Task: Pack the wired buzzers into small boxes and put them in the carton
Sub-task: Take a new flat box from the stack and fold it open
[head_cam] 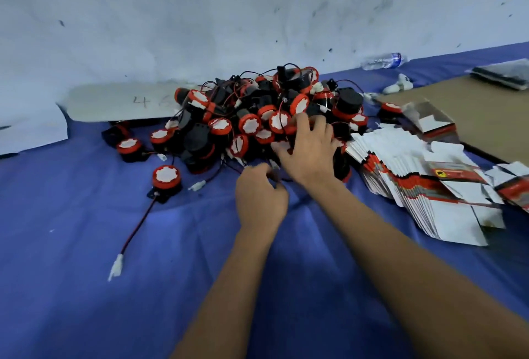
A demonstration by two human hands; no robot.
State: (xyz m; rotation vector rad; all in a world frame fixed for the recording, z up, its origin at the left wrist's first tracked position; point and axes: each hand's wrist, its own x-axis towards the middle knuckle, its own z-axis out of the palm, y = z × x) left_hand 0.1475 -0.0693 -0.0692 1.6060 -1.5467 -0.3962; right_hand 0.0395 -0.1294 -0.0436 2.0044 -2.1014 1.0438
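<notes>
Both hands reach into the near edge of a heap of buzzers [257, 118] on a blue cloth [86, 244], likely to free one from the tangle; the right hand [307, 152] lies spread over the heap with fingers open, gripping nothing visible, while the left hand [259, 195], just in front of the heap, curls around a thin wire [279, 179]. Right of the heap lies a fanned stack of flat boxes [415, 187], with brown cardboard [472, 118] beyond; crossed wires seem the main snag; one buzzer [166, 177] sits left of the heap.
</notes>
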